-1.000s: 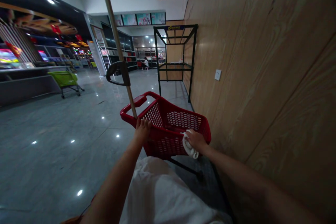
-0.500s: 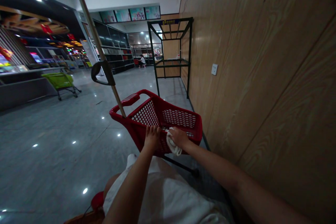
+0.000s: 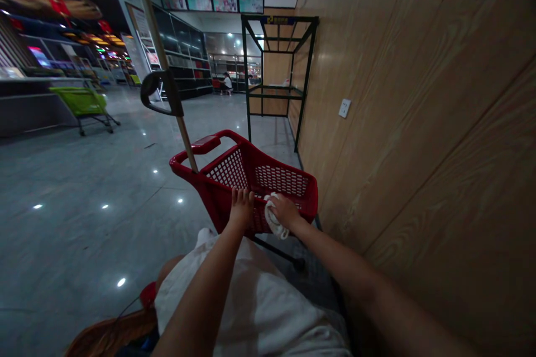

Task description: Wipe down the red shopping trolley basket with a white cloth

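A red shopping cart [image 3: 280, 179] with a perforated plastic basket stands right in front of me, beside the wooden wall. Fingers of my left hand [image 3: 242, 209] curl over the near rim of its basket. My right hand [image 3: 285, 212] is closed on a white cloth [image 3: 274, 223] and presses it against the same rim, a little to the right. Part of the cloth hangs down outside the basket. A wooden pole [image 3: 151, 22] with a dark loop handle [image 3: 162, 93] rises at the cart's handle end.
Wood panelling [image 3: 377, 122] with a white socket [image 3: 344, 107] closes off the right side. Beyond the cart stands a dark metal rack [image 3: 274, 93]. A green cart [image 3: 81, 101] is at the left, and a person [image 3: 226, 83] crouches far back. A brown woven item [image 3: 109, 334] lies at lower left.
My view has tilted down and shifted slightly. The cloth and my right hand have moved slightly along the rim, if at all; my left hand keeps its place on it.
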Demonstrator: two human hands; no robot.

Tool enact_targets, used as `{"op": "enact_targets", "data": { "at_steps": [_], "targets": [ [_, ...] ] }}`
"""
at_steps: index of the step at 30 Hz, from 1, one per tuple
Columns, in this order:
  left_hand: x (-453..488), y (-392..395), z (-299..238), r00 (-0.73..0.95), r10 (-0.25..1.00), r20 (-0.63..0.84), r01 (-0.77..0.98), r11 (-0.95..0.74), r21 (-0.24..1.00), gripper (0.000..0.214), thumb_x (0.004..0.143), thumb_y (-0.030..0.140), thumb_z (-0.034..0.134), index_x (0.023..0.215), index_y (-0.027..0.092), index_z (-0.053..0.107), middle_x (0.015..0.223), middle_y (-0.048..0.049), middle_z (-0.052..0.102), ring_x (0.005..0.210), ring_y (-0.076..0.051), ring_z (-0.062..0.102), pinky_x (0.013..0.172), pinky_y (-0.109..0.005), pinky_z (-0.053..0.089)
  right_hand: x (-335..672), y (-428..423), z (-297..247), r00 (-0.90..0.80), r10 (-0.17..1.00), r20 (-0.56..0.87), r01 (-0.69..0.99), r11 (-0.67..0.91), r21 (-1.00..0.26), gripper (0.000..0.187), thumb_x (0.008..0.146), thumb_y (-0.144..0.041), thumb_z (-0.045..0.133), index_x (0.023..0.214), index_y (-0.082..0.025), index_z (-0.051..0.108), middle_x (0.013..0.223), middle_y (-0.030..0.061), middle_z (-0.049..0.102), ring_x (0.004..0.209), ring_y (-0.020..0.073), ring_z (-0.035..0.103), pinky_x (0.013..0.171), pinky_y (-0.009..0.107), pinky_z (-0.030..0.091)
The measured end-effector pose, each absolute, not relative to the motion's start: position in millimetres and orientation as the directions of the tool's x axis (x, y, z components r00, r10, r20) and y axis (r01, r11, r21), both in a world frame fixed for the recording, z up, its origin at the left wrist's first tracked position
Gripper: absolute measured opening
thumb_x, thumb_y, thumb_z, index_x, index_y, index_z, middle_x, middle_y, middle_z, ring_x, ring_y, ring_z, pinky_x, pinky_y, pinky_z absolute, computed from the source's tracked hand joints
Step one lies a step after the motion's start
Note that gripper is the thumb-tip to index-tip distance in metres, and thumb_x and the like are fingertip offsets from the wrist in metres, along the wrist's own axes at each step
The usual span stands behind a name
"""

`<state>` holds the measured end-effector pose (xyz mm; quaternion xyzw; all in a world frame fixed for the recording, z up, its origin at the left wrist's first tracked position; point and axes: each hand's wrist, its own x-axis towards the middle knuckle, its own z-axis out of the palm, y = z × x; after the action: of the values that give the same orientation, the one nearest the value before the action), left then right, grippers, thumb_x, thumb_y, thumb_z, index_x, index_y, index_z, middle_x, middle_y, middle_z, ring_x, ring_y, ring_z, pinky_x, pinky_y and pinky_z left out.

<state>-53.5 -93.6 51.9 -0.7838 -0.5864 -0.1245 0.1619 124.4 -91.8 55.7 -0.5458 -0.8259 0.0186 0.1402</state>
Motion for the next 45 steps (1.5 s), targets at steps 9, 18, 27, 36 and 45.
{"op": "enact_targets", "data": {
  "at_steps": [9,18,27,36,45],
  "targets": [
    [-67,-98,52,0.288,0.885,0.367,0.957,-0.273,-0.094,0.057,0.062,0.013,0.053,0.119,0.011,0.048,0.119,-0.0169,0.052,0.12,-0.033,0.04,0.115,-0.054,0.011,129,-107,45,-0.336,0.919,0.206,0.911,0.373,-0.177,0.03,0.095,-0.036,0.043,0.123,-0.028,0.053,0.131,0.0073,0.052,0.105,0.0204,0.057,0.088,0.033,0.045],
    [-52,-99,42,0.278,0.881,0.383,0.959,-0.279,-0.054,0.063,0.063,0.017,0.053,0.125,0.006,0.044,0.124,-0.0193,0.048,0.125,-0.035,0.036,0.116,-0.055,0.007,208,-147,17,-0.101,0.946,0.308,0.974,0.157,-0.165,0.026,0.093,-0.025,0.048,0.116,-0.025,0.06,0.125,0.0095,0.057,0.115,0.0241,0.051,0.11,0.053,0.019],
    [-60,-108,47,0.267,0.88,0.393,0.964,-0.25,-0.095,0.047,0.07,0.022,0.052,0.116,0.009,0.049,0.117,-0.0179,0.052,0.119,-0.033,0.041,0.115,-0.054,0.012,84,-118,65,-0.271,0.933,0.236,0.889,0.337,-0.309,0.033,0.094,-0.028,0.045,0.126,-0.026,0.053,0.123,0.0071,0.056,0.109,0.0192,0.054,0.092,0.029,0.042],
    [-57,-109,42,0.272,0.878,0.394,0.962,-0.258,-0.088,0.055,0.065,0.015,0.052,0.119,0.009,0.047,0.12,-0.0183,0.051,0.123,-0.034,0.038,0.115,-0.055,0.01,153,-140,42,-0.2,0.955,0.218,0.939,0.251,-0.237,0.032,0.093,-0.034,0.047,0.124,-0.028,0.055,0.128,0.0053,0.055,0.108,0.0193,0.055,0.091,0.03,0.043],
    [-42,-108,37,0.256,0.864,0.432,0.964,-0.263,-0.046,0.056,0.064,0.017,0.053,0.12,0.008,0.047,0.122,-0.0188,0.05,0.124,-0.035,0.038,0.114,-0.057,0.011,165,-145,41,-0.102,0.967,0.235,0.937,0.173,-0.304,0.03,0.092,-0.029,0.047,0.119,-0.024,0.06,0.124,0.0082,0.056,0.109,0.0209,0.054,0.095,0.031,0.04]
  ]
}}
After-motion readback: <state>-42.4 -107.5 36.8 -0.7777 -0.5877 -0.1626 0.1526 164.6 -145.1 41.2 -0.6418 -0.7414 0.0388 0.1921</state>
